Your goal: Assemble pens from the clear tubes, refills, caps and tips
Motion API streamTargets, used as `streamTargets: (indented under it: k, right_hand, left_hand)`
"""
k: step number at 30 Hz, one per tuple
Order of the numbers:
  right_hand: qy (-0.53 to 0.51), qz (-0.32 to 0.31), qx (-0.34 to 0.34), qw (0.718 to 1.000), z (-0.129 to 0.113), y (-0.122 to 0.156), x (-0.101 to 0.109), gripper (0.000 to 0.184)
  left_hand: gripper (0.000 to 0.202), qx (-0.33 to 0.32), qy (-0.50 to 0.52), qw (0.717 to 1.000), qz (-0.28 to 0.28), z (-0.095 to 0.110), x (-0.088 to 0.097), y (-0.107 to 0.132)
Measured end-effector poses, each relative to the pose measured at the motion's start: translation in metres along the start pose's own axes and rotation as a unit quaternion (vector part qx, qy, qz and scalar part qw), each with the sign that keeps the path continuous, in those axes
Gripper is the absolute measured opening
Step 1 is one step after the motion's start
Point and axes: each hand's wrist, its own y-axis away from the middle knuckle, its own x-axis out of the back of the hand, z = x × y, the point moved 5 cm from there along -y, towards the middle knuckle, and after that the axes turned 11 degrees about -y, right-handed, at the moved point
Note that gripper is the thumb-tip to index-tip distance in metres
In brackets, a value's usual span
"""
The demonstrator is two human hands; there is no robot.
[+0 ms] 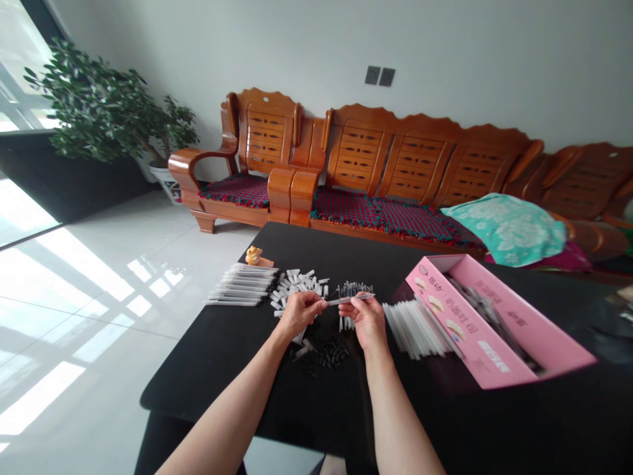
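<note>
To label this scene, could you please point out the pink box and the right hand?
Pink box (459,320): head view, on its printed outer wall.
Right hand (369,322): head view, on its middle.

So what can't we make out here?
All in the head view:
Slim tube, left end: hidden by left hand.
Thin pieces, middle: hidden by right hand.
Dark contents, lower part: behind pink box wall.
Right-edge item: blurred, cut off.

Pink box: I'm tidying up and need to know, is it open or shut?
Open: no lid covers the pink box, and dark items show inside it.
</note>
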Motion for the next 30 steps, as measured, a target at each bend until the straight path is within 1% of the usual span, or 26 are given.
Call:
streamTargets:
  k: [4, 9, 11, 12, 14, 16, 18, 20, 22, 24, 26, 28, 30]
  right_hand:
    - [0.001, 0.004, 0.003, 1.0, 0.0, 0.0, 0.001, 0.032]
    - [0.004, -0.004, -0.001, 1.0, 0.001, 0.0, 0.0, 0.031]
    - [0.001, -0.007, -0.004, 1.0, 0.001, 0.0, 0.0, 0.03]
    - [-0.002, -0.007, -0.005, 1.0, 0.001, 0.0, 0.001, 0.029]
    - [-0.007, -0.005, -0.002, 1.0, 0.0, -0.001, 0.003, 0.028]
    - [-0.01, 0.002, 0.006, 1.0, -0.003, -0.003, 0.007, 0.025]
    - [-0.007, 0.006, 0.014, 1.0, -0.005, -0.003, 0.01, 0.024]
    - [-0.001, 0.003, 0.015, 1.0, -0.007, -0.002, 0.01, 0.028]
    - [0.007, -0.009, 0.011, 1.0, -0.009, 0.0, 0.006, 0.038]
    - [0.013, -0.031, 0.01, 0.999, -0.011, 0.004, -0.001, 0.05]
    - [0.017, -0.055, 0.004, 0.998, -0.012, 0.007, -0.007, 0.056]
    - [0.022, -0.067, -0.013, 0.997, -0.01, 0.009, -0.009, 0.047]
    - [0.027, -0.073, -0.034, 0.996, -0.006, 0.009, -0.009, 0.03]
  left_hand:
    - [0.041, 0.005, 0.031, 0.999, 0.018, 0.0, 0.003, 0.0]
    - [0.045, 0.008, 0.0, 1.0, -0.021, 0.002, -0.001, 0.001]
    - [0.042, 0.002, 0.006, 1.0, -0.015, 0.003, 0.0, 0.001]
    - [0.04, 0.0, 0.013, 1.0, -0.003, 0.004, 0.002, 0.001]
    - [0.037, -0.003, 0.029, 0.999, 0.043, 0.004, 0.01, 0.0]
    - [0.036, -0.001, 0.031, 0.994, 0.109, 0.003, 0.024, 0.0]
    - [0.034, 0.006, 0.01, 0.985, 0.171, 0.001, 0.038, 0.002]
    - [0.03, 0.015, -0.015, 0.979, 0.203, -0.003, 0.048, 0.003]
    - [0.025, 0.013, -0.047, 0.976, 0.214, -0.005, 0.051, 0.004]
    - [0.018, -0.012, -0.098, 0.972, 0.214, -0.003, 0.05, 0.004]
    - [0.014, -0.051, -0.167, 0.965, 0.194, 0.001, 0.042, 0.003]
    - [0.015, -0.091, -0.232, 0.956, 0.154, 0.005, 0.031, 0.001]
    - [0.017, -0.123, -0.29, 0.942, 0.112, 0.007, 0.02, -0.003]
